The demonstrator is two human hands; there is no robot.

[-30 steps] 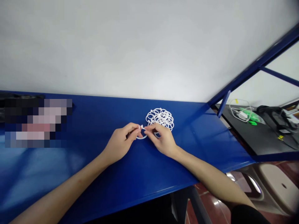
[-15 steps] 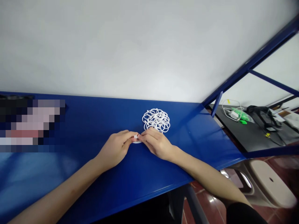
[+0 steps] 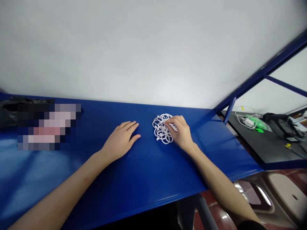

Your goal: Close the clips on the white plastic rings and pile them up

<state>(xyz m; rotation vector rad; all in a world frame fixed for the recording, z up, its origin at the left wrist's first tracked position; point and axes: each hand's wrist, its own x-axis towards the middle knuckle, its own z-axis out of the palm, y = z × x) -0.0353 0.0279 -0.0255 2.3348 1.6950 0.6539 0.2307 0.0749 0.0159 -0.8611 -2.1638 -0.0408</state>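
Observation:
My left hand (image 3: pixel 121 140) rests on the blue table, palm down, fingers stretched out and thumb apart, with nothing in it. To its right lies a round pile of thin white plastic rings (image 3: pixel 163 135), overlapping one another, with small knobs on them; they look like looped cable ties. Over the pile's right side, my right hand (image 3: pixel 179 131) has thumb and fingertips pinched together on a white ring. Part of the pile is hidden under that hand, so where this ring ends and the others begin is unclear.
The blue table (image 3: pixel 144 169) meets a pale wall (image 3: pixel 134 54) at the back. A blurred-out item (image 3: pixel 50 127) lies at the left. Beyond a blue frame (image 3: pixel 251 76) at the right, a black surface (image 3: pixel 259 145) holds cables and a green bag. A beige stool (image 3: pixel 287 195) stands below.
Both hands were together at a white ring in front of the pile. They have parted: the left opened flat onto the table, the right moved to the pile. The view has shifted slightly.

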